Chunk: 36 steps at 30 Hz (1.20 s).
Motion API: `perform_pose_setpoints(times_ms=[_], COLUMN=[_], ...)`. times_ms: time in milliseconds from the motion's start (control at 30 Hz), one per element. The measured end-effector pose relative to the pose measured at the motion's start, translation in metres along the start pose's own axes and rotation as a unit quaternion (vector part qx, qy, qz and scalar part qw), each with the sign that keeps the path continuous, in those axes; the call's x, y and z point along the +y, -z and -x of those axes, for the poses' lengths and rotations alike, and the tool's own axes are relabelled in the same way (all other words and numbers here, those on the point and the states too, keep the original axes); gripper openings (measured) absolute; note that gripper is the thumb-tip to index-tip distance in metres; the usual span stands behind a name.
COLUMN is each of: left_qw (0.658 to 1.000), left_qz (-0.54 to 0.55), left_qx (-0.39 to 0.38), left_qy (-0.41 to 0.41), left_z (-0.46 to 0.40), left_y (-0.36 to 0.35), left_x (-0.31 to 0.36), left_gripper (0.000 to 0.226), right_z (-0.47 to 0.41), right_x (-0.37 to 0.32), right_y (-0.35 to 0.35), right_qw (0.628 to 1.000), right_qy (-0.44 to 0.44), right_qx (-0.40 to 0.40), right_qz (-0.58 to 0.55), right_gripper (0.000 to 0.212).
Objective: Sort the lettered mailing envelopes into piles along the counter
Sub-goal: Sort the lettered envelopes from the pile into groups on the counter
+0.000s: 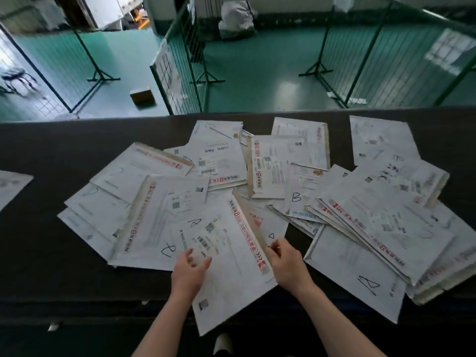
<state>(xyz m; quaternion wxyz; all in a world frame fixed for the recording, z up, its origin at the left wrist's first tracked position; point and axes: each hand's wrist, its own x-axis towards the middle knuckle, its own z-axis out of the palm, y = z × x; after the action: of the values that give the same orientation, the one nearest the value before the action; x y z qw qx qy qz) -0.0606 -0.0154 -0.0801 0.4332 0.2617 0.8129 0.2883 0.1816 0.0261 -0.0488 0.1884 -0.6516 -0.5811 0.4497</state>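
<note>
From my remote seat I saw the dark surface (51, 155) covered by a loose, overlapping spread of white envelopes (283, 171), not separate piles. The nearest envelope (231, 266), marked with a handwritten letter near its top, lay tilted and overhung the near edge. My left hand (189, 273) rested on its left side with fingers relaxed and spread, gripping nothing. My right hand (284, 262) sat at its red-striped right edge with the fingers curled; I could not tell whether they pinched that edge or the sheet beneath.

An envelope marked B (296, 197) lay in the middle of the heap, and one marked A (360, 276) lay to the right, partly under a thick fan of others (381, 222). A lone envelope (10, 184) sat well apart at the far left edge.

Beyond the surface were a green floor (257, 73), wire mesh partitions (180, 68), a small cardboard box (142, 95) and a white sack (237, 19).
</note>
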Motion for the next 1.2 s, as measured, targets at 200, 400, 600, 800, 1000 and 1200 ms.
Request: perform_pose_setpoints(times_ms=[200,400,600,800,1000,1200], left_qw=[0.878,0.844,0.885,0.950,0.956,0.958], left_qz=[0.465,0.442,0.291,0.233,0.211,0.240], left_qx=[-0.049,-0.285,-0.359,-0.208,-0.199,-0.134], left_qy=[0.098,0.108,0.057,0.020,0.045,0.086], left_z=[-0.028,-0.013,0.046,0.088,0.130,0.136], left_y=[0.000,-0.038,-0.134,-0.210,-0.229,-0.234], left_x=[0.011,0.038,0.068,0.088,0.094,0.092], left_gripper=[0.046,0.062,0.055,0.029,0.025,0.028], right_z=[0.002,0.003,-0.017,-0.049,-0.113,-0.125], right_x=[0.001,0.051,0.122,0.206,0.247,0.249], right_y=[0.045,0.113,0.181,0.292,0.360,0.359], right_qw=[0.988,0.970,0.983,0.980,0.956,0.926], right_qy=[0.090,0.012,-0.074,-0.155,-0.226,-0.209], right_qx=[0.123,0.218,0.088,0.119,0.030,0.011], right_qz=[-0.009,-0.105,-0.140,-0.030,0.186,0.313], right_gripper=[0.012,0.013,0.011,0.036,0.113,0.119])
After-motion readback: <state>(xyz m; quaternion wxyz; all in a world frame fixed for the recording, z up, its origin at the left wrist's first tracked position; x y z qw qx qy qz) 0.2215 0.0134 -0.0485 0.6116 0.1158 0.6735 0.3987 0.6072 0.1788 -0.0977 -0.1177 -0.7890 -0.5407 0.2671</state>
